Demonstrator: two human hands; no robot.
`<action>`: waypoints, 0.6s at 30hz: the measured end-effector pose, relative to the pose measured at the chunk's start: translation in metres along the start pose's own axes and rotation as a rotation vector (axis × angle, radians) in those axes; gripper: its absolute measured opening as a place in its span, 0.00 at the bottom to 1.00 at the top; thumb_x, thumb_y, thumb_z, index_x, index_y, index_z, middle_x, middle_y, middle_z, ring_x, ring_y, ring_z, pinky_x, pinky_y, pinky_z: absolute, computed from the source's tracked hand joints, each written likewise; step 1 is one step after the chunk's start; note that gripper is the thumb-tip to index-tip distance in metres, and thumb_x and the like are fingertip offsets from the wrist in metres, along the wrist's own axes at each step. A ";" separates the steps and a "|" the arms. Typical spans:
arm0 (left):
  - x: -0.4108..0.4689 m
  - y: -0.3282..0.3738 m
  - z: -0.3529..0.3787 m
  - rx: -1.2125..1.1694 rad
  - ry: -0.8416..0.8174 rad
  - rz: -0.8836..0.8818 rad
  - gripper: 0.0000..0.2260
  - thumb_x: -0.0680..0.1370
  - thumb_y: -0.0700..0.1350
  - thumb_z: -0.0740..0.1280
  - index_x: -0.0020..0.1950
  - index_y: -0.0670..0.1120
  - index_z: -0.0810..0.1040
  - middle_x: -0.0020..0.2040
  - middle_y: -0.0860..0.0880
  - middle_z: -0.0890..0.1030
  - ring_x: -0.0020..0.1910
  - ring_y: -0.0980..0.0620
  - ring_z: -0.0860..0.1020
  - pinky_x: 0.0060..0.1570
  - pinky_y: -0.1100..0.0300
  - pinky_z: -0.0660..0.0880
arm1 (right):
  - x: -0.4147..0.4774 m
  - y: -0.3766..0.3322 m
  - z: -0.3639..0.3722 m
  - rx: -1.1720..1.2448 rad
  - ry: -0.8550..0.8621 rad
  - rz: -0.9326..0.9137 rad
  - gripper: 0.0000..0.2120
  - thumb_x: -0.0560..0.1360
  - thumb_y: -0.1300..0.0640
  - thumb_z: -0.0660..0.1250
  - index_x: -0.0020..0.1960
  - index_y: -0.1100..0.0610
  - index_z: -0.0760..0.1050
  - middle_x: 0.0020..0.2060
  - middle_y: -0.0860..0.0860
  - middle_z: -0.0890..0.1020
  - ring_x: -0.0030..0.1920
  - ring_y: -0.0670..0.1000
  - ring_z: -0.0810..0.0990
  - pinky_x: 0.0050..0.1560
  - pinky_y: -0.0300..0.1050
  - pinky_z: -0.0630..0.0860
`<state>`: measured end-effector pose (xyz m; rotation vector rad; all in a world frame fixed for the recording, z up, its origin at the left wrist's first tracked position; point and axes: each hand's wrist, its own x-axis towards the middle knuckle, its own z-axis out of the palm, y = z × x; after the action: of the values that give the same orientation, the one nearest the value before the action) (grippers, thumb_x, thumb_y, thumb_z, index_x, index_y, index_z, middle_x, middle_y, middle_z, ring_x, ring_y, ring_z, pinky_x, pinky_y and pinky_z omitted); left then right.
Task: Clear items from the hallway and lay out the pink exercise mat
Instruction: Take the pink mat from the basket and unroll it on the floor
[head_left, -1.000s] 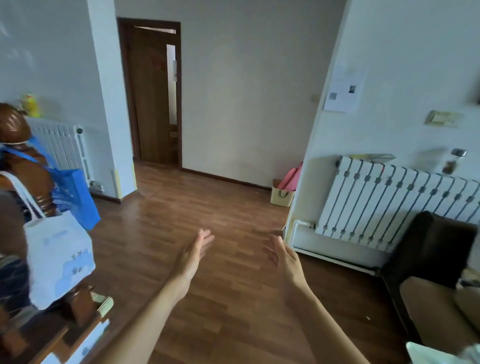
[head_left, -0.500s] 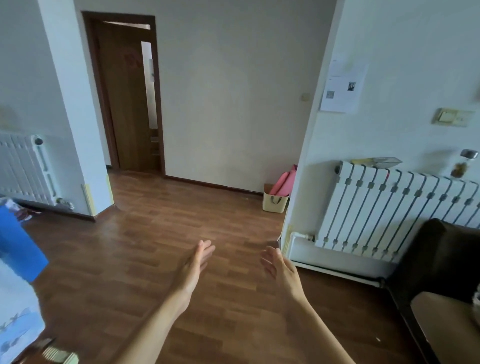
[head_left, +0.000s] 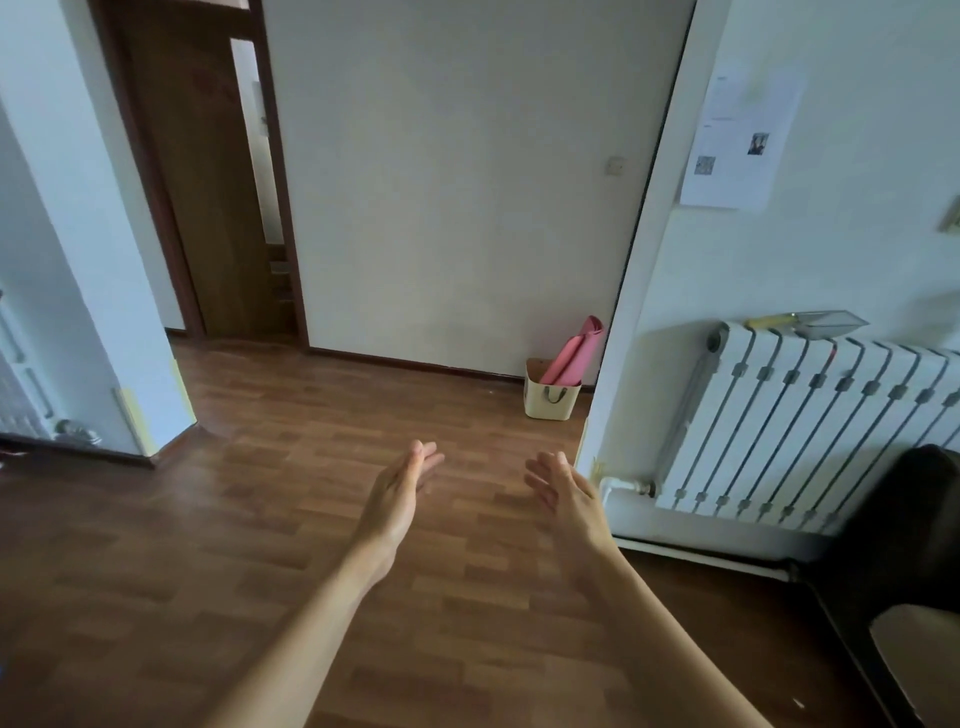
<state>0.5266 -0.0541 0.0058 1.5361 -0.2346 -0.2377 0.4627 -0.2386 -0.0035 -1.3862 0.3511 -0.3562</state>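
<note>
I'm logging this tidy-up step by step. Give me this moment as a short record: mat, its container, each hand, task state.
mat: pink exercise mat, rolled, leaning in the basket
container: cream basket on the wooden floor by the far wall
left hand: open, holds nothing
right hand: open, holds nothing
task state: mat not yet laid out

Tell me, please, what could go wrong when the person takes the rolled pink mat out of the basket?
1. The pink mat leans tilted in the cream basket; pulling it sideways may tip the basket over.
2. The basket stands close beside the wall corner, so the right hand could bump that corner when reaching.
</note>
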 end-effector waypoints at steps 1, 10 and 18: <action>0.013 -0.002 0.001 0.004 -0.009 -0.002 0.22 0.81 0.56 0.51 0.69 0.46 0.70 0.65 0.50 0.76 0.65 0.54 0.73 0.65 0.60 0.66 | 0.013 0.001 0.003 -0.008 0.009 -0.006 0.21 0.81 0.46 0.52 0.66 0.57 0.71 0.58 0.50 0.78 0.59 0.49 0.78 0.60 0.45 0.72; 0.142 -0.018 0.021 0.067 -0.013 -0.011 0.24 0.80 0.60 0.50 0.68 0.50 0.71 0.64 0.54 0.77 0.65 0.55 0.72 0.68 0.56 0.63 | 0.140 0.010 0.003 -0.019 -0.009 -0.006 0.22 0.81 0.45 0.53 0.66 0.57 0.71 0.58 0.51 0.79 0.60 0.49 0.78 0.66 0.47 0.69; 0.281 0.007 0.066 0.018 0.006 0.002 0.24 0.81 0.57 0.49 0.70 0.46 0.69 0.67 0.49 0.75 0.65 0.54 0.72 0.67 0.59 0.62 | 0.285 -0.017 -0.015 0.010 -0.022 -0.057 0.19 0.80 0.47 0.55 0.64 0.56 0.73 0.57 0.52 0.79 0.57 0.49 0.79 0.58 0.40 0.72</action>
<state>0.7753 -0.2001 0.0150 1.5538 -0.2340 -0.2307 0.7110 -0.3802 0.0017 -1.3916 0.2921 -0.3886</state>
